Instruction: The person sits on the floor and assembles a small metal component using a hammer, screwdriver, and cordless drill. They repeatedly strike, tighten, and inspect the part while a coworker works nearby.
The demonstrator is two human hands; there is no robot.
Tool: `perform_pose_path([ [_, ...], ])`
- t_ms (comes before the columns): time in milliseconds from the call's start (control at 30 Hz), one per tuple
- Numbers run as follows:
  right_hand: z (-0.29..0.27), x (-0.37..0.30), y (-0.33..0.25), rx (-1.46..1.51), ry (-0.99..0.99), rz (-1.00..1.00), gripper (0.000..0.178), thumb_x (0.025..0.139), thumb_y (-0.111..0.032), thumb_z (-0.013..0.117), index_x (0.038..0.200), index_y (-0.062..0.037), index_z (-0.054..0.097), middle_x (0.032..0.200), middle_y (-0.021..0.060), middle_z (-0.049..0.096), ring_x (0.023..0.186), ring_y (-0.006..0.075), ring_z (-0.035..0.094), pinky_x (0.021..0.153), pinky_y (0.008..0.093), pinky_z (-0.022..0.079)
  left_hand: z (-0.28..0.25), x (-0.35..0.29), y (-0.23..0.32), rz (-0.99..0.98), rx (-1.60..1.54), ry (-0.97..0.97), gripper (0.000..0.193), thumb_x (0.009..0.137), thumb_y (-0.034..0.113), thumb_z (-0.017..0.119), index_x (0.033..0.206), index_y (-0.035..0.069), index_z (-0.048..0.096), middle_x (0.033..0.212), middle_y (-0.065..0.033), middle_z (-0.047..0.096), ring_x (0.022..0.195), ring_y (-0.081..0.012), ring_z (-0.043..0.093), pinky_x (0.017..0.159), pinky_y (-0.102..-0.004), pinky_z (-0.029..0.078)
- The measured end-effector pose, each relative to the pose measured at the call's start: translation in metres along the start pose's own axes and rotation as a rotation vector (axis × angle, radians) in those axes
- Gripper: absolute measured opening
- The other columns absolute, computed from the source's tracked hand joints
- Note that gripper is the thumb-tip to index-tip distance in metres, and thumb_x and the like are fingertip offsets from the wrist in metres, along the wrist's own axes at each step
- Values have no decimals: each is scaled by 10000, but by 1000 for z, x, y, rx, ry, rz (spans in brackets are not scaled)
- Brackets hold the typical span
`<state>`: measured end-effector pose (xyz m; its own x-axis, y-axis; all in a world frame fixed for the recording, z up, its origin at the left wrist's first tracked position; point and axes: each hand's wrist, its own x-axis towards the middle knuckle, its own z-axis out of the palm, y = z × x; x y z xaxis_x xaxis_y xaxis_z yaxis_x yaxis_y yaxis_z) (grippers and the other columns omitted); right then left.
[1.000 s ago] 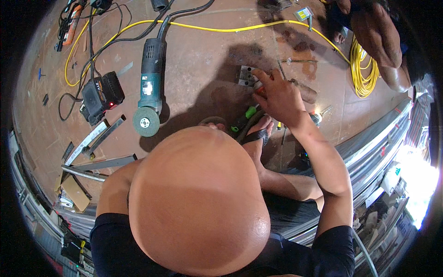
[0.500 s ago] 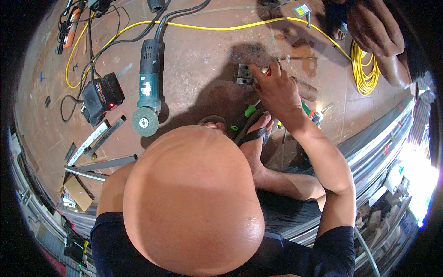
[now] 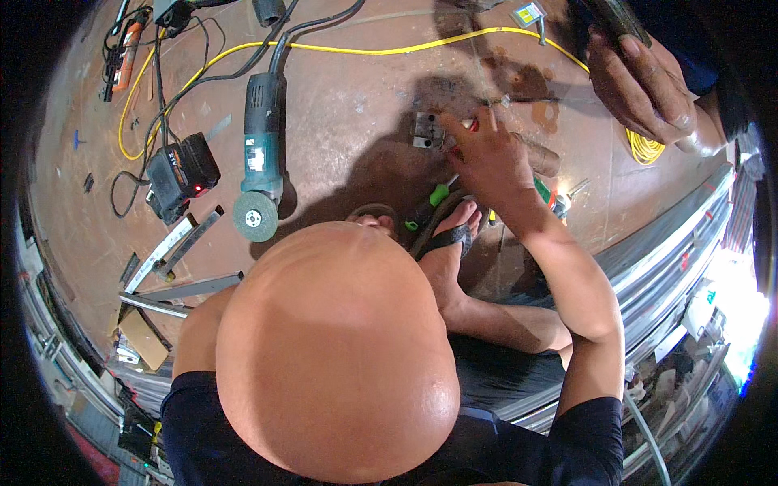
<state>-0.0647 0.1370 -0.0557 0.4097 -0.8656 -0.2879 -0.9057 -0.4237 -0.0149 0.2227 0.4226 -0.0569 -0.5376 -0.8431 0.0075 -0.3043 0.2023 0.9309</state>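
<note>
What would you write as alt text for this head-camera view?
A person's right hand is down by a small metal block on a brown floor, the left hand out of view. A teal-and-black angle grinder lies to the left, with a yellow cable beyond; another person's hand shows at upper right.

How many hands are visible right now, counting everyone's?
2: the person's right hand, beside the metal block on the floor, and a co-worker's hand at the upper right. The person's left hand is hidden; others may be too.
</note>
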Motion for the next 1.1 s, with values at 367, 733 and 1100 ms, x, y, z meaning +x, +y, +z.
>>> perform_pose_path([
  [367,-31,-141,188,190,876,526,1041,906,-366,1035,1674,70,485,1578,273,615,1467,403,618,1277,485,469,-44,194,-109,-21,413,346,1038,697,316,1071,1572,42,586,1584,-206,616,1494,-493,523,1243,-594,423],
  [733,91,-234,314,250,1056,1082,1069,808,-335,1096,1579,124,514,1498,287,632,1416,390,642,1267,473,489,-58,284,-130,-9,722,101,899,672,337,1094,1483,191,734,1436,-48,785,1474,-357,617,1200,-567,404],
  [1100,87,-257,151,835,355,954,909,871,-260,1005,1576,19,502,1438,235,656,1325,342,691,1111,479,580,-31,274,-129,76,645,282,801,616,403,1113,1321,174,808,1206,-71,805,1222,-335,725,1068,-521,454],
])
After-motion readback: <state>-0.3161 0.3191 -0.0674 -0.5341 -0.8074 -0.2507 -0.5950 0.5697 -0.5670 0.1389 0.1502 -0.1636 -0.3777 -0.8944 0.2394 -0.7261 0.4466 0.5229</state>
